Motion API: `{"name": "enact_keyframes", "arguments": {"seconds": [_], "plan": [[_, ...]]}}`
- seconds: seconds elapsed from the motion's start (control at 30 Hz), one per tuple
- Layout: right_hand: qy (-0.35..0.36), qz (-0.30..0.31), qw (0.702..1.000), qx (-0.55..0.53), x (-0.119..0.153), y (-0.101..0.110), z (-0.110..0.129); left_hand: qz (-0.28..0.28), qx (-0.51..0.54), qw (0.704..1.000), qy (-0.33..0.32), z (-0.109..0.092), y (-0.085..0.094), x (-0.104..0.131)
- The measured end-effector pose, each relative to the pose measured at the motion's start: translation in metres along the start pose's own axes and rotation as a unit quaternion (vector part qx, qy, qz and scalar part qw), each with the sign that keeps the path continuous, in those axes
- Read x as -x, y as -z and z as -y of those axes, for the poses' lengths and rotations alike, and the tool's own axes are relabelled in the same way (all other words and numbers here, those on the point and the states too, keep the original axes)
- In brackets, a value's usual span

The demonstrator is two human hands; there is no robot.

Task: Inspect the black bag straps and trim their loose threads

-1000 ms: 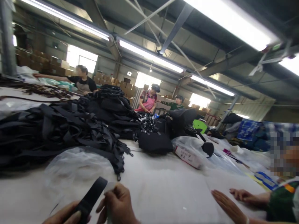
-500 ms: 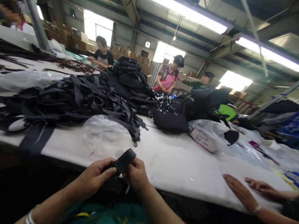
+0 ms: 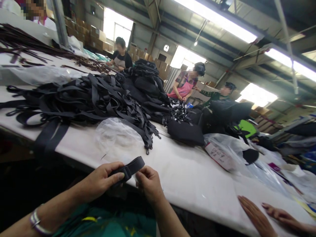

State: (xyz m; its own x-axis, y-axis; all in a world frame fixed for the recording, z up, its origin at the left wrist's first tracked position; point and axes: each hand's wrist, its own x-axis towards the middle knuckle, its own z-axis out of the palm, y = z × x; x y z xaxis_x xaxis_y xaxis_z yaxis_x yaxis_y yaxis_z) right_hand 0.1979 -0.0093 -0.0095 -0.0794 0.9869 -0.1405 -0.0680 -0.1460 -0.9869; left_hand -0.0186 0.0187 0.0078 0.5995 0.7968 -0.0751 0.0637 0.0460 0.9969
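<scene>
A coiled black webbing strap (image 3: 136,165) with a plastic buckle (image 3: 127,173) is in my left hand (image 3: 105,181), thumb pressed on top beside the buckle. The strap's loop points up and to the right, over the table's front edge. Close against the loop's right side is my right hand (image 3: 150,184), its thumb and fingertips pinched together. What lies between those fingertips is too small to make out. Beyond my hands, a large pile of black straps (image 3: 81,98) with hooks at their ends lies on the white table (image 3: 177,174).
A clear plastic bag (image 3: 118,135) lies before the strap pile. Black bags (image 3: 185,131) are stacked behind, with a handwritten label (image 3: 218,156) on plastic wrapping to their right. A co-worker's hands (image 3: 256,210) rest on the table at right. Other people work across the table.
My right hand has shifted slightly right and down from the strap's loop, and the buckle now shows more plainly. The view has turned a little left. The co-worker's hands stay on the table.
</scene>
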Motion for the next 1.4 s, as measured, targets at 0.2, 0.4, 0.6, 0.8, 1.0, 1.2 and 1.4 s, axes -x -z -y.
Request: {"name": "enact_keyframes", "arguments": {"seconds": [0.2, 0.4, 0.6, 0.8, 1.0, 1.2, 1.4], "plan": [[0.064, -0.032, 0.997, -0.003, 0.006, -0.009, 0.000, -0.002, 0.049, 0.999, 0.010, 0.010, 0.000, -0.002], [0.082, -0.032, 0.996, 0.004, 0.017, -0.005, 0.005, -0.054, 0.018, 0.998, 0.009, 0.009, 0.003, -0.002], [0.086, -0.006, 0.996, 0.034, 0.021, -0.006, -0.001, -0.067, 0.024, 0.997, 0.006, 0.008, 0.003, -0.003], [0.099, -0.016, 0.993, 0.059, 0.022, -0.001, -0.002, -0.036, 0.014, 0.999, 0.012, 0.007, 0.004, 0.000], [0.208, -0.043, 0.933, 0.290, 0.020, -0.005, -0.009, -0.026, 0.031, 0.999, 0.010, 0.002, -0.004, -0.001], [0.276, -0.075, 0.861, 0.421, 0.017, -0.012, -0.010, -0.024, 0.049, 0.998, 0.015, 0.000, -0.009, -0.001], [-0.008, 0.004, 0.998, -0.055, 0.009, -0.019, -0.013, 0.031, 0.129, 0.991, 0.002, -0.001, -0.009, 0.003]]}}
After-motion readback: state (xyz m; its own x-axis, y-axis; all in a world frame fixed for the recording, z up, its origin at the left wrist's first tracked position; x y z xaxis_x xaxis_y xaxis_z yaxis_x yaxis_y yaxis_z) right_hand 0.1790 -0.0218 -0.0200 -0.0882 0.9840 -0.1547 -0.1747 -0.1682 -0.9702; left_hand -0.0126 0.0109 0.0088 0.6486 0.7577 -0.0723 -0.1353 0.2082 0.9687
